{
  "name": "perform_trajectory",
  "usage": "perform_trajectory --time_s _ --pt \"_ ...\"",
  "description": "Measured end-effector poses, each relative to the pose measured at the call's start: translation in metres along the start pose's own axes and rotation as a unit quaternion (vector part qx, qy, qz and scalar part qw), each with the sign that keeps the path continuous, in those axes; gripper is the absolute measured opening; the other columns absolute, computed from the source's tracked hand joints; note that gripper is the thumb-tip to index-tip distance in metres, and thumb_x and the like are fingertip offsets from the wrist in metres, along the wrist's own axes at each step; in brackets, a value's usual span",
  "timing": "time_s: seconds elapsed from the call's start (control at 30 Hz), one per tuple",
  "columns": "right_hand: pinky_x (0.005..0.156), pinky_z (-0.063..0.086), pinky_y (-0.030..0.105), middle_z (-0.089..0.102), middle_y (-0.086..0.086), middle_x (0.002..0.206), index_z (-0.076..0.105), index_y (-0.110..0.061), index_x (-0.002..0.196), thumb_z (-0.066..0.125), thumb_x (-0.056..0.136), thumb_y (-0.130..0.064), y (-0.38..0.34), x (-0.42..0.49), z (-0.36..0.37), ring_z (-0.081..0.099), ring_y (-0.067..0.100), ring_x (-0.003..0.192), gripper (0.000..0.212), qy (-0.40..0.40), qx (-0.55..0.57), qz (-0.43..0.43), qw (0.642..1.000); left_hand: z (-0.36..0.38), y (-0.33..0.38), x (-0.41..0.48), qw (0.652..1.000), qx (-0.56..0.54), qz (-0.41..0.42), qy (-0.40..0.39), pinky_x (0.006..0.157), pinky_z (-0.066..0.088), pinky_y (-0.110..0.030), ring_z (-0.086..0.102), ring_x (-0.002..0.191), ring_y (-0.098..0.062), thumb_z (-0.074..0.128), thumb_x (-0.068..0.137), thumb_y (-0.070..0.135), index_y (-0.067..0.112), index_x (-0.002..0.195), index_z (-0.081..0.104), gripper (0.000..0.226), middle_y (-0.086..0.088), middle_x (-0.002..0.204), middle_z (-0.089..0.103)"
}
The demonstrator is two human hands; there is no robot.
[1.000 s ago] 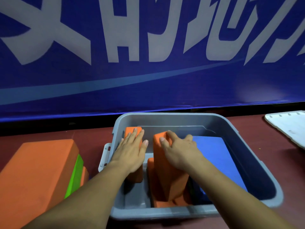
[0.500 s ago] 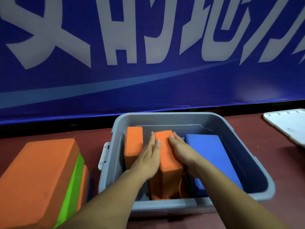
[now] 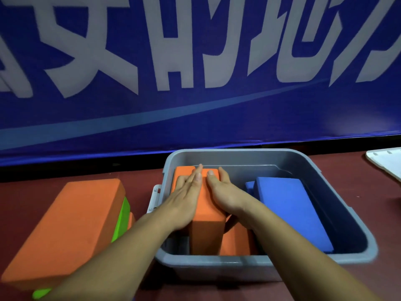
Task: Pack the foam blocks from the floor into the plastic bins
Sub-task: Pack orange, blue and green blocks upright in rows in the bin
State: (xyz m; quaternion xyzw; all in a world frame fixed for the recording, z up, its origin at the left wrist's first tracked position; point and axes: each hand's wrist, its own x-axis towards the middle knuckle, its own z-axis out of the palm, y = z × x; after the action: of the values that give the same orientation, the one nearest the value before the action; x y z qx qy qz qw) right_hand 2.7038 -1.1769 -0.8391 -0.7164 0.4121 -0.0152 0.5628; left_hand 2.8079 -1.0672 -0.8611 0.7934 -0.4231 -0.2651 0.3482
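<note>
Item 1, my left hand (image 3: 186,198): fingers straight, flat against the left face of the upright orange block (image 3: 207,211).
Item 2, my right hand (image 3: 226,192): fingers straight along the block's right face, thumb on top. The block is pressed between both palms, with no finger curled round it.
Item 3, orange block: stands in the left half of the bin (image 3: 260,152), beside a second orange block (image 3: 182,171) at the left wall.
Item 4, blue block (image 3: 288,209): along the bin's right side.
Item 5, on the floor (image 3: 379,213) left of the bin: big orange block (image 3: 65,224) over a green block (image 3: 120,222).
Item 6, white lid (image 3: 388,161): at the floor's far right.
</note>
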Motion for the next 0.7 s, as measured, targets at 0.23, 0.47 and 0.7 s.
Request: perform_trajectory --time_s 0.23,0.47,0.7 --pt "0.083 0.056 0.048 0.039 0.015 0.155 -0.007 -0.038 0.162 0.023 0.104 -0.063 -0.016 -0.016 -0.005 0.061 0.038 0.108 0.070 0.011 -0.009 0.002 1.000 -0.011 0.015 -0.006 1.000 0.002 0.000 -0.007 0.107 0.006 -0.026 0.023 0.145 0.000 -0.003 0.079 0.081 0.061 0.153 0.009 0.077 0.021 0.153 0.023" --pt "0.068 0.060 0.064 0.056 0.009 0.107 -0.003 -0.044 0.159 0.024 0.100 -0.070 -0.051 -0.034 -0.014 0.073 0.045 0.088 0.070 -0.019 0.024 -0.029 0.999 -0.054 0.042 -0.002 0.999 -0.022 0.030 0.028 0.123 0.012 -0.030 0.030 0.135 0.001 0.004 0.081 0.083 0.044 0.157 0.025 0.088 0.011 0.147 0.033" --pt "0.118 0.030 0.042 0.029 0.020 0.164 -0.014 -0.026 0.162 0.019 0.106 -0.059 -0.029 -0.010 0.033 0.038 0.036 0.146 0.073 -0.012 -0.103 -0.070 0.992 -0.043 -0.015 -0.023 0.999 0.024 0.026 0.010 0.120 0.013 -0.023 0.023 0.147 -0.003 -0.001 0.079 0.090 0.041 0.159 0.007 0.094 0.010 0.153 0.023"
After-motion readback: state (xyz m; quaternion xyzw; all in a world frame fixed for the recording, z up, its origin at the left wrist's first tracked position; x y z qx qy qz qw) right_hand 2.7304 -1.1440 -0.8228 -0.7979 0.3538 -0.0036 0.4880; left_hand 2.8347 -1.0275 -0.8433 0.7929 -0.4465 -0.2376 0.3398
